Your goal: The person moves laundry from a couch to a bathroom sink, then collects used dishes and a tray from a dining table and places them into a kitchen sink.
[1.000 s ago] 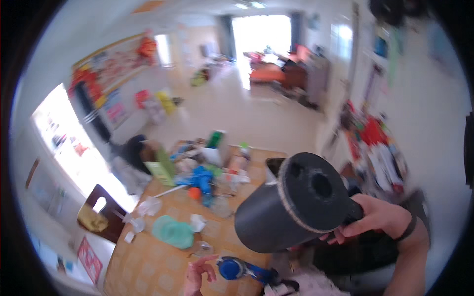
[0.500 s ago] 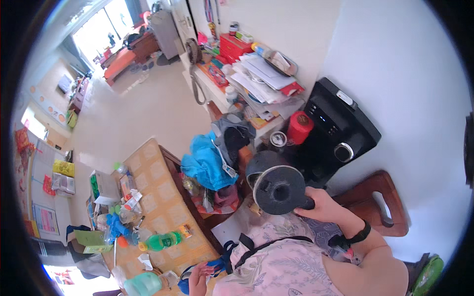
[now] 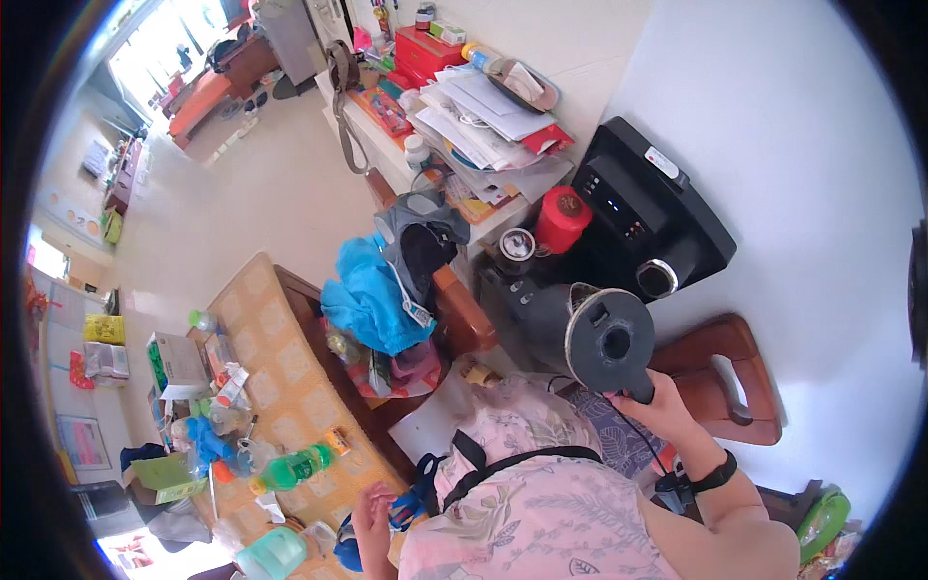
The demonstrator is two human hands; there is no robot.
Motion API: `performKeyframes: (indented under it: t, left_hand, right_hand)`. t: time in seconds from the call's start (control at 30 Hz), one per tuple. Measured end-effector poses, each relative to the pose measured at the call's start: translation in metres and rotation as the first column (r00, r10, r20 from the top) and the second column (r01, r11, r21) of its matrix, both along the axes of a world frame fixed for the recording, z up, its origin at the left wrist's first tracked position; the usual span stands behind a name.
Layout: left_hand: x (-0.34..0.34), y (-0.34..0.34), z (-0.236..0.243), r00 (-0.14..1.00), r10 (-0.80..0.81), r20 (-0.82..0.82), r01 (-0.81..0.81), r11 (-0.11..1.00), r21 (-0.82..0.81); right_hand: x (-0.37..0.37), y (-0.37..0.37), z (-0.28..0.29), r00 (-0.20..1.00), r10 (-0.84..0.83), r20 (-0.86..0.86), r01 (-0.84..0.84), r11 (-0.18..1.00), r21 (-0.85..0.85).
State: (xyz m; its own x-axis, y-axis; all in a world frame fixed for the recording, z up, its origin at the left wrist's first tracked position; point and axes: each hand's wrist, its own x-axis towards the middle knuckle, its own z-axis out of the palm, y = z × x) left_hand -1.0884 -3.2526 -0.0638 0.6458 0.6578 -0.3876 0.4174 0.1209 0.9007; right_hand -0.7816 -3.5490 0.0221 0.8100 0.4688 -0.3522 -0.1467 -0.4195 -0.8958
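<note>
My right hand (image 3: 667,408) is closed round the handle of a dark electric kettle (image 3: 611,340). The kettle's round end, with a round opening in its middle, faces up toward me. A dark grey surface with small marks (image 3: 522,292) lies just left of it, partly covered. A black countertop appliance (image 3: 650,217) with a silver-ringed knob stands beyond the kettle. Down at the lower left, my left hand (image 3: 372,517) is raised with loosely bent, parted fingers and nothing in it. It is nearest to a blue strapped item (image 3: 406,507) and the table's edge.
A red canister (image 3: 563,220) and a silver-topped jar (image 3: 516,245) stand beside the appliance. A brown wooden chair (image 3: 744,372) is on the right. At left, a patterned table (image 3: 309,406) bears a green bottle (image 3: 296,468). Blue cloth (image 3: 367,300) sits in between.
My right hand has carried the kettle rightward and slightly up across the view, uncovering the dark surface with marks. My left hand has risen a little. The whole view has shifted.
</note>
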Motion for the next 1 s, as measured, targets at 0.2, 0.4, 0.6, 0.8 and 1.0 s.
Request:
performKeyframes:
  t: [0.2, 0.4, 0.6, 0.8, 1.0]
  left_hand:
    - [0.009, -0.001, -0.021, 0.999, 0.036, -0.001, -0.036, 0.985, 0.168]
    - [0.009, 0.006, -0.005, 0.967, -0.217, -0.133, 0.253, 0.867, 0.429]
    - [-0.013, 0.006, -0.011, 0.942, -0.201, -0.270, 0.224, 0.973, 0.056]
    - [-0.006, 0.004, -0.023, 0.974, -0.101, -0.201, 0.132, 0.981, 0.146]
    - [0.010, 0.008, -0.008, 0.967, -0.132, -0.219, 0.186, 0.951, 0.245]
  right_hand:
    - [0.009, -0.039, -0.086, 0.966, -0.026, 0.257, 0.085, 0.971, -0.222]
    - [0.026, -0.048, -0.142, 0.842, -0.501, -0.200, 0.520, 0.853, 0.052]
    - [0.045, -0.053, -0.162, 0.807, -0.535, -0.249, 0.577, 0.804, 0.143]
    - [0.070, -0.050, -0.155, 0.831, -0.513, -0.217, 0.537, 0.841, 0.068]
    - [0.079, -0.045, -0.162, 0.866, -0.477, -0.149, 0.481, 0.876, -0.011]
